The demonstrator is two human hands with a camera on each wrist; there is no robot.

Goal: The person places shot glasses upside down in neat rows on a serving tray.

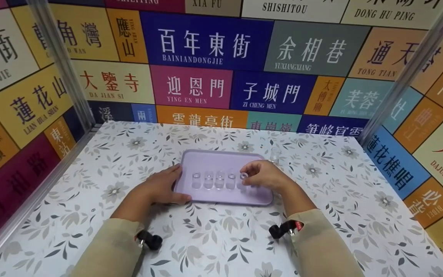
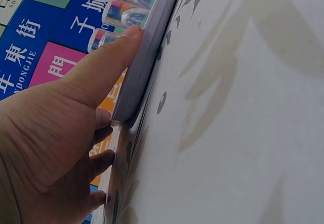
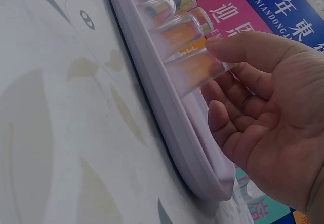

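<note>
A shallow lilac tray [image 1: 221, 197] lies on the table with several small clear cups [image 1: 219, 181] standing in a row along it. My right hand [image 1: 266, 175] is over the tray's right part. Its thumb and fingertips pinch the upper part of the rightmost clear cup [image 3: 192, 72], which stands upright at the end of the row. At the tray's left end, my left hand [image 1: 160, 186] rests with fingers spread along the side. In the left wrist view its thumb [image 2: 109, 64] reaches over the rim, while the other fingers lie lower, by the tray's edge.
Another clear vessel [image 1: 275, 154] stands on the table just behind the tray's right corner. The tabletop has a floral cover [image 1: 221, 238]. Panels with printed place names [image 1: 206, 42] rise at the back and both sides, with clear posts [image 1: 62, 57] at the corners.
</note>
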